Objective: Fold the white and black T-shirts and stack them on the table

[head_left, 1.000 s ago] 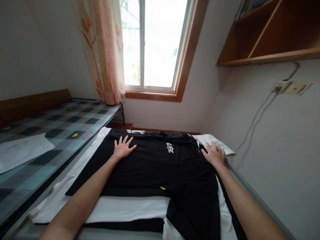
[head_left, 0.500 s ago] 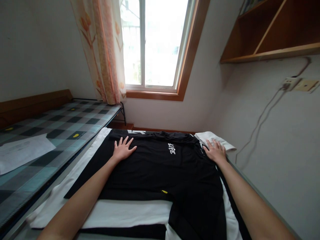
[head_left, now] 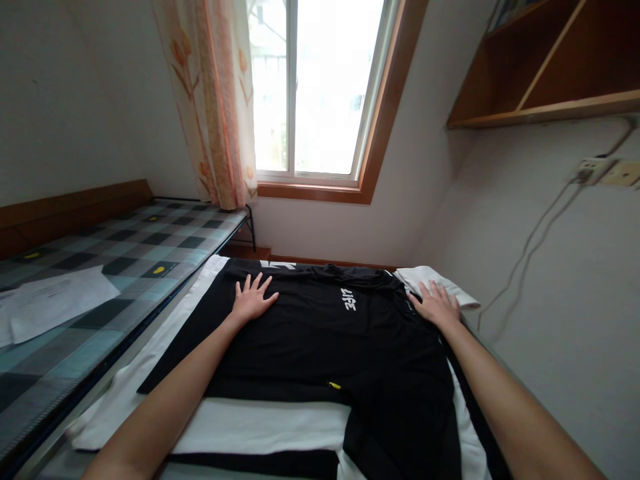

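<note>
A black shirt (head_left: 300,340) with white lettering and a small yellow tag lies spread out in front of me. Its fabric is rumpled along the far edge. My left hand (head_left: 253,299) rests flat on the shirt's upper left part, fingers spread. At the far right, my right hand (head_left: 436,303) lies with its fingers apart, across the shirt's edge and a piece of white cloth (head_left: 445,283). White fabric (head_left: 265,423) shows under the shirt at the near side and along the left. Neither hand grips anything.
On the left is a bed with a checked mattress (head_left: 125,257), and sheets of paper (head_left: 63,303) lie on it. Behind are a curtain (head_left: 213,107) and a window (head_left: 330,93). A wooden shelf (head_left: 545,80) and a socket with a cord (head_left: 593,171) are on the right wall.
The whole view has shifted slightly, so things appear a little farther right. Both hands stay in about the same places on the cloth.
</note>
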Demonstrator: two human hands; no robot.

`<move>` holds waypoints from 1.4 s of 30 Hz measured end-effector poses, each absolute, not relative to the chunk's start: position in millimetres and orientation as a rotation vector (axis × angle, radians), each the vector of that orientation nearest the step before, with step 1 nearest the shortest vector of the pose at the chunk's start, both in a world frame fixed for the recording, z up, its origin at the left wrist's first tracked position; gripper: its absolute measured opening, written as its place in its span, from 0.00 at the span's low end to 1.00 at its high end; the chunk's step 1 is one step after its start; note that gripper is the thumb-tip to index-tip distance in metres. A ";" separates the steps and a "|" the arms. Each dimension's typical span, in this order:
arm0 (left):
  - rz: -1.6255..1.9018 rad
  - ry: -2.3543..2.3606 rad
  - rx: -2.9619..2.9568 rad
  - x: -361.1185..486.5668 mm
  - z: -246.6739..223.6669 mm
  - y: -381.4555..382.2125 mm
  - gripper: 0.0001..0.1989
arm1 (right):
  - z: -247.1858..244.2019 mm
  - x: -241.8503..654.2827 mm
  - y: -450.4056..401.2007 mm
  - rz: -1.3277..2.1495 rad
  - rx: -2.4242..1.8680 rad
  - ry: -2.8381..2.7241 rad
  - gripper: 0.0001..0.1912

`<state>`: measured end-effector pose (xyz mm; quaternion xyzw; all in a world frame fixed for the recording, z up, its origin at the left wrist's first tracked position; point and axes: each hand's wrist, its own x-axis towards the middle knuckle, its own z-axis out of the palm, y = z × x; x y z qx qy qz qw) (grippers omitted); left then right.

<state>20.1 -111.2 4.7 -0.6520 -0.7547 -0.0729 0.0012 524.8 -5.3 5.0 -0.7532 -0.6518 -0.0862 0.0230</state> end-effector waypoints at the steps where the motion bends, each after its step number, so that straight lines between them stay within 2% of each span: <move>1: -0.226 -2.367 -2.047 20.3 4.7 -111.0 0.37 | 8.2 522.5 -5.8 -0.244 -2.344 -2.009 0.39; 8: -0.213 -2.378 -2.050 21.0 5.7 -109.7 0.37 | 29.6 469.8 -31.1 -0.218 -2.112 -2.110 0.37; 13: -0.198 -2.379 -2.061 19.7 5.5 -109.1 0.37 | 12.3 416.7 -61.4 0.046 -1.998 -2.224 0.39; 16: -0.199 -2.375 -2.062 19.2 5.4 -109.0 0.37 | 2.3 402.1 -73.0 0.074 -2.006 -2.272 0.38; 29: -0.175 -2.269 -2.134 13.4 8.0 -131.1 0.34 | 1.4 403.7 -83.4 -0.016 -1.998 -2.291 0.33; 36: -0.143 -2.340 -2.020 -30.9 5.3 -153.9 0.32 | 0.4 406.7 -86.2 -0.039 -1.965 -2.287 0.32; 42: -0.100 -2.459 -1.895 -71.4 6.5 -168.9 0.32 | -0.1 407.9 -89.8 -0.093 -1.915 -2.182 0.27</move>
